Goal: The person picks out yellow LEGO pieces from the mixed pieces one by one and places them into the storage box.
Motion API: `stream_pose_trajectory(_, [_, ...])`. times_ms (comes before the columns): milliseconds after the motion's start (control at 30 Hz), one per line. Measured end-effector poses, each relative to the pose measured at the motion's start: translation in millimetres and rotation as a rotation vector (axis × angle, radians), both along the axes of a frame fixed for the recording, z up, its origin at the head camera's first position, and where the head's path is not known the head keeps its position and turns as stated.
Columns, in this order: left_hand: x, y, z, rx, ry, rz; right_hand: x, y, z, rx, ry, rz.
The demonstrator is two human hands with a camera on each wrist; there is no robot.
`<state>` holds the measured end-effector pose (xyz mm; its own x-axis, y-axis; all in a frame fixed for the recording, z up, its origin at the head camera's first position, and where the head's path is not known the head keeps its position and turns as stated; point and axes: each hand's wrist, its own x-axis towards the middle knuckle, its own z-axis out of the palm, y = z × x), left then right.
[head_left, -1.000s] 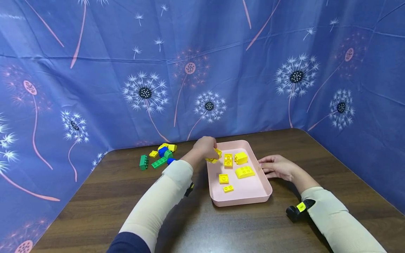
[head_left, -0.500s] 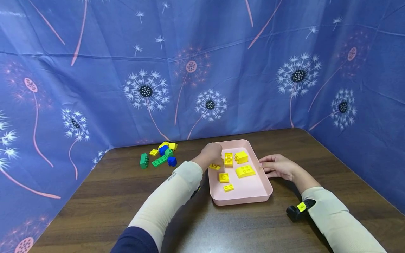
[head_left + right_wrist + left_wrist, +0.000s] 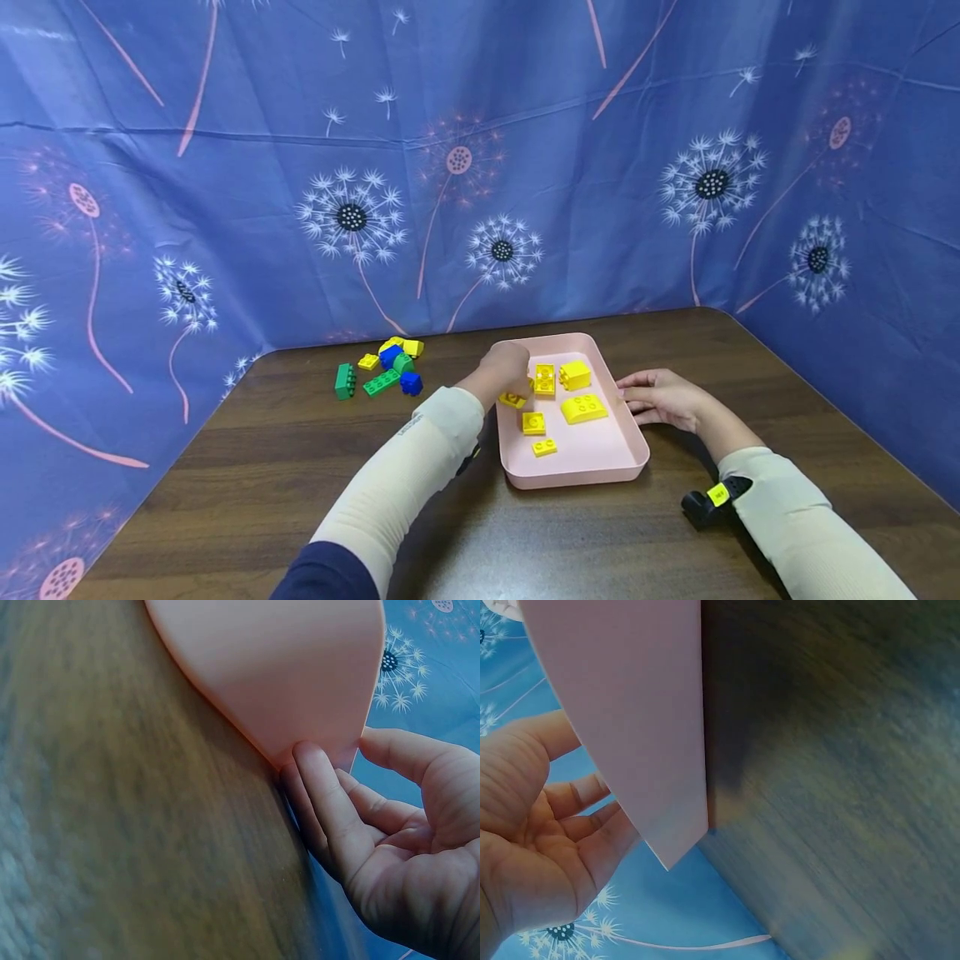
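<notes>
A pink tray [image 3: 592, 450] holds several yellow building bricks, including a curved one [image 3: 583, 408], a small square one [image 3: 533, 423] and a blocky one [image 3: 574, 375]. My left hand [image 3: 506, 365] reaches over the tray's left wall and grips a yellow brick [image 3: 513, 401], low inside by that wall. The left wrist view has that hand [image 3: 547, 832] with its fingertips hidden behind the pink wall. On the other side, my right hand [image 3: 663, 400] touches the outside of the right wall with fairly straight fingers. The right wrist view puts one finger [image 3: 319, 776] flat against that wall.
Left of the tray lies a loose group of bricks: a green one standing at the edge [image 3: 345, 382], a flat green one [image 3: 382, 382], a blue one [image 3: 411, 383] and several yellow ones behind. A blue dandelion-print cloth [image 3: 570, 208] hangs behind the brown table [image 3: 247, 467].
My left hand has gone down and slightly right into the tray with the yellow brick, uncovering more of a blue brick on the table. The right hand has stayed at the tray's side.
</notes>
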<state>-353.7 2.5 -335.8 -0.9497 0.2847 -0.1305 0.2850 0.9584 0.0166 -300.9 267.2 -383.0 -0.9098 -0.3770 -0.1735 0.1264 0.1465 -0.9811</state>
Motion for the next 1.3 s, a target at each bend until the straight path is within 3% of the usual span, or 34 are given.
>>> stream_pose_trajectory(133, [1.2,-6.6,6.1,0.035,0.039,-0.029,-1.1,-0.1,-2.5,0.003,0.003,0.009])
stream_pose_trajectory(267, [-1.4,-20.5,21.5,0.107,0.101,-0.05,-2.3,0.9,-3.6,0.0,0.009,0.012])
stream_pose_trajectory(467, [-7.1,-54.4,44.4,0.322,0.136,-0.002,-0.3,2.7,-1.9,-0.009,0.009,0.022])
stream_pose_trajectory(600, [-12.0,-81.3,50.7,0.353,0.202,-0.006,1.2,2.0,-0.3,-0.009,0.014,0.034])
stream_pose_trajectory(767, [-13.1,-113.3,52.2,0.32,0.254,0.006,1.5,0.2,0.0,-0.022,0.014,0.038])
stream_pose_trajectory(967, [-14.1,-146.2,48.7,0.316,0.242,0.039,1.6,0.0,-1.6,-0.023,0.005,0.036])
stream_pose_trajectory(1167, [-24.9,-177.2,45.0,0.326,0.213,0.099,0.0,-0.2,-2.5,-0.018,0.002,0.017])
stream_pose_trajectory(1300, [-34.7,-194.0,38.0,0.289,0.207,0.177,-0.5,0.6,-2.6,-0.016,0.003,0.021])
